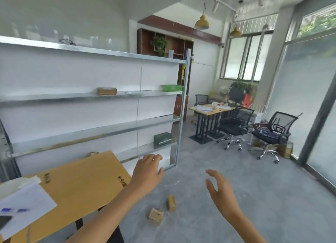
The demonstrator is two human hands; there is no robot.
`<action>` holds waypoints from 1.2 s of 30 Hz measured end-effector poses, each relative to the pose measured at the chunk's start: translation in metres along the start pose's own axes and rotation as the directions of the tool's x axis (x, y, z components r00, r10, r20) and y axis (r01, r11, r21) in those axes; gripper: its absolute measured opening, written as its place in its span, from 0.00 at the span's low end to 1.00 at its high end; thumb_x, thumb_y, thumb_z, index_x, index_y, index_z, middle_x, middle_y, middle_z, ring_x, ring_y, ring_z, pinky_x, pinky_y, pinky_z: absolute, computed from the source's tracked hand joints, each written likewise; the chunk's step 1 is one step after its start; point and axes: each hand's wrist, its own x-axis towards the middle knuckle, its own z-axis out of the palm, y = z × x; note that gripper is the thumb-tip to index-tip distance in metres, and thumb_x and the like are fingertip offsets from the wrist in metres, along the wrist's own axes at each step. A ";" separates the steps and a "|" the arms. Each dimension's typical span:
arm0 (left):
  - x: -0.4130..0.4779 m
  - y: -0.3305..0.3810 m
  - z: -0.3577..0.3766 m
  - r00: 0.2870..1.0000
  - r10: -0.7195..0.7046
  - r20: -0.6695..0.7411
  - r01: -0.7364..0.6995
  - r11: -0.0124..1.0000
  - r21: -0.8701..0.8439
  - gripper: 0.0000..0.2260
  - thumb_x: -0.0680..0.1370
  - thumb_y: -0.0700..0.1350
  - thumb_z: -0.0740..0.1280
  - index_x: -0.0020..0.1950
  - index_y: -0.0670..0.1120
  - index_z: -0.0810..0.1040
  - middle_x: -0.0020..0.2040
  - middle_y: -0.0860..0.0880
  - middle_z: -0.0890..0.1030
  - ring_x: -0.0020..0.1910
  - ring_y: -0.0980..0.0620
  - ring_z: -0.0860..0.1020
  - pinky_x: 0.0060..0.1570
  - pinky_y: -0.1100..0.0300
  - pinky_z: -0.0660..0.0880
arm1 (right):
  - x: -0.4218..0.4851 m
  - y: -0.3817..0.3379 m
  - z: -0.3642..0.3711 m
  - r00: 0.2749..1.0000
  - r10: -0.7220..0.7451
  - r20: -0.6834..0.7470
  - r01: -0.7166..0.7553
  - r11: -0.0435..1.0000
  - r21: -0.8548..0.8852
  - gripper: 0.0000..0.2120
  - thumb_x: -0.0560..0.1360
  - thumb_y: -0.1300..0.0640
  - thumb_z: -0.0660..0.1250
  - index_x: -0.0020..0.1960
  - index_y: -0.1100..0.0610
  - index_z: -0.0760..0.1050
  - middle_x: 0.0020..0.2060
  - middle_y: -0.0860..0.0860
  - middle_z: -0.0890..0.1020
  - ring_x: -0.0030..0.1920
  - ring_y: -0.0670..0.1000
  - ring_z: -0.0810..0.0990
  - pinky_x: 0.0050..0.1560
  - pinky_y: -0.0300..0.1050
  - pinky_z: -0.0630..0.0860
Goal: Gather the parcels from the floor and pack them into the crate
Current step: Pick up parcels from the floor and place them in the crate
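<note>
Parcels-wise, the upper parcel (171, 203) and lower parcel (156, 214) sit close together on the floor (263, 188), lower centre of frame. I'd crouch right over them and grab one per hand instead of stretching. Left hand (147, 171) hovers palm-down by the wooden table (81, 184) edge, fingers loosely curved and empty. Right hand (220, 190) is spread wide, lower right, holding nothing. Can't tell where the crate is.

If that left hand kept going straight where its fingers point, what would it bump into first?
The left hand would probably meet the metal rack first, low down near its end post, though depth is unclear.
</note>
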 end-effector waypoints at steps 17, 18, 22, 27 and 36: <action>0.038 0.058 0.040 0.999 0.011 0.051 -0.016 0.995 0.095 0.17 0.81 0.49 0.57 0.70 0.49 0.65 0.67 0.52 0.69 0.69 0.52 0.65 0.65 0.58 0.63 | 0.040 0.077 -0.083 1.000 -0.017 -0.006 0.017 1.000 -0.017 0.13 0.80 0.57 0.60 0.64 0.55 0.71 0.61 0.49 0.77 0.64 0.52 0.72 0.62 0.44 0.68; 0.043 0.056 0.044 0.998 0.014 0.057 -0.019 0.995 0.098 0.17 0.81 0.49 0.57 0.70 0.49 0.65 0.67 0.51 0.69 0.69 0.51 0.65 0.66 0.57 0.63 | 0.044 0.080 -0.081 1.000 -0.010 0.003 0.010 1.000 -0.016 0.13 0.80 0.57 0.60 0.64 0.55 0.72 0.61 0.50 0.77 0.64 0.52 0.72 0.62 0.44 0.68; 0.061 0.049 0.064 0.997 0.027 0.076 -0.035 0.993 0.113 0.17 0.81 0.48 0.57 0.70 0.48 0.66 0.67 0.50 0.70 0.68 0.50 0.65 0.65 0.56 0.64 | 0.063 0.097 -0.072 0.999 0.006 0.033 -0.005 1.000 -0.022 0.13 0.80 0.58 0.60 0.64 0.56 0.72 0.61 0.50 0.77 0.64 0.52 0.72 0.61 0.42 0.68; 0.098 0.033 0.103 0.994 0.034 0.108 -0.045 0.994 0.103 0.16 0.80 0.47 0.57 0.69 0.48 0.67 0.66 0.50 0.71 0.67 0.50 0.67 0.64 0.56 0.65 | 0.102 0.117 -0.052 0.996 0.035 0.078 -0.032 0.999 -0.042 0.12 0.80 0.58 0.60 0.63 0.54 0.73 0.60 0.51 0.78 0.63 0.52 0.73 0.62 0.47 0.71; 0.180 -0.002 0.169 0.986 0.021 0.163 -0.026 0.999 0.026 0.15 0.80 0.45 0.58 0.67 0.46 0.69 0.64 0.48 0.73 0.65 0.48 0.69 0.62 0.54 0.67 | 0.206 0.146 -0.003 0.984 0.053 0.168 -0.042 0.997 -0.065 0.12 0.79 0.59 0.61 0.62 0.55 0.73 0.58 0.50 0.79 0.60 0.49 0.75 0.53 0.35 0.65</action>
